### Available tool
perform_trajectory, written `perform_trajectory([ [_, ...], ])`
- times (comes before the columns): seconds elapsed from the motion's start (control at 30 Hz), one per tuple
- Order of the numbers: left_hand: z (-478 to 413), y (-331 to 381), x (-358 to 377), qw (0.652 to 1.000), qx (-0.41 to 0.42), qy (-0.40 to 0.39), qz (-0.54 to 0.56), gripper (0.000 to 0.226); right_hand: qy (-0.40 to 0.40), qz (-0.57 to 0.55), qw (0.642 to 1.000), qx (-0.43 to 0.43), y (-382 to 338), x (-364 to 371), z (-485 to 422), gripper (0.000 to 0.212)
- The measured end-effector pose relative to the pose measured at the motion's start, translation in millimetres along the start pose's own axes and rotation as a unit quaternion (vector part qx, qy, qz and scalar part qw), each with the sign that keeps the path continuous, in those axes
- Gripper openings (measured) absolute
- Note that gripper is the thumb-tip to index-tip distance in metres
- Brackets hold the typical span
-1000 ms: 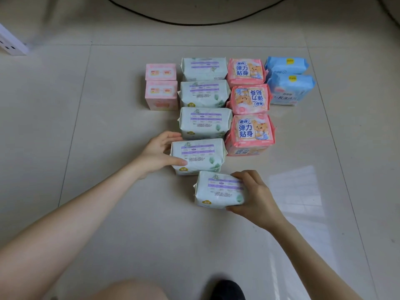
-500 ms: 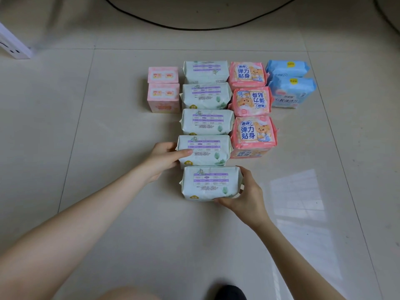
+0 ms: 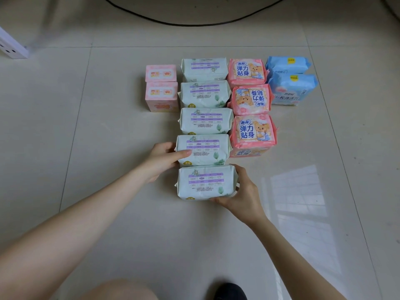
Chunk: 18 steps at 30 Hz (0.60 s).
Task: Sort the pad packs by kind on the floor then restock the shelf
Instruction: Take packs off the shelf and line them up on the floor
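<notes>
Right hand curls round the nearest green pack, left hand grips the next green pack behind it, on the floor beside sorted pink boxes, bear packs and blue packs; sorting looks nearly done, restocking not begun.

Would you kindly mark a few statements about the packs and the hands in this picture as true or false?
1. Five mint-green packs lie in one column. True.
2. The right hand holds the nearest green pack. True.
3. The left hand is empty. False: it grips the second-nearest green pack.
4. The coral column has four packs. False: it has three bear packs.
</notes>
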<state>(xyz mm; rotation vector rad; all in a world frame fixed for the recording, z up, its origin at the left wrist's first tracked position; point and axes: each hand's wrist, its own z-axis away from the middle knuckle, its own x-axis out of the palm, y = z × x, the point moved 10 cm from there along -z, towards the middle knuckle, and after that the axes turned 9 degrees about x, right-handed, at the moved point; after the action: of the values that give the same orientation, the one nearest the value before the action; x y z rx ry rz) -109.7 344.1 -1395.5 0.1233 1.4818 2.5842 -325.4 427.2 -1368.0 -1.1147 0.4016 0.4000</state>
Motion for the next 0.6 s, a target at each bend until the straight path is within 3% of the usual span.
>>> perform_trajectory([
  [0.27, 18.1, 22.4, -11.8, 0.971, 0.033, 0.015, -0.234, 0.022, -0.022, 0.072, 0.995, 0.062, -4.7, -2.2, 17.2, 0.085],
  [0.4, 39.5, 41.0, -17.9, 0.943, 0.031, 0.006, -0.332, 0.040, -0.036, 0.178, 0.979, 0.089, -20.2, -14.4, 32.3, 0.091],
  [0.6, 99.2, 94.4, -12.5, 0.829, 0.088, -0.025, -0.551, 0.051, -0.045, 0.322, 0.943, 0.065, -75.8, -43.7, 63.8, 0.080],
])
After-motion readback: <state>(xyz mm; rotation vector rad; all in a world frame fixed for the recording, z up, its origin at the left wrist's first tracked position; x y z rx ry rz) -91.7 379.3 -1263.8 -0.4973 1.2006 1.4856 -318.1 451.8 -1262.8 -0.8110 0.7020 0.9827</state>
